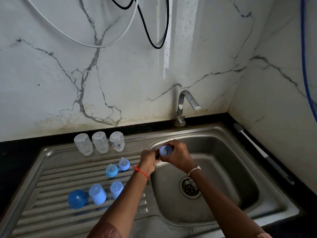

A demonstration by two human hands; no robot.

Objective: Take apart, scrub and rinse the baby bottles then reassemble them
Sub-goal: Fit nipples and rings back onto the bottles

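Over the left rim of the sink basin my right hand (178, 156) grips a blue screw ring (165, 150), its open side facing me. My left hand (148, 158) touches the ring's left side with curled fingers; what it pinches is hidden. Three clear bottle bodies (100, 142) stand upside down in a row at the back of the steel draining board (56, 182). Two blue rings with teats (118, 167) sit in the middle of the board. Three blue caps (97, 194) stand nearer the front.
The steel sink basin (223, 169) with its drain (190, 187) lies to the right. A chrome tap (184, 103) stands behind it, with no water visibly running. A bottle brush (262, 152) lies on the black counter along the right wall. Cables hang on the marble wall.
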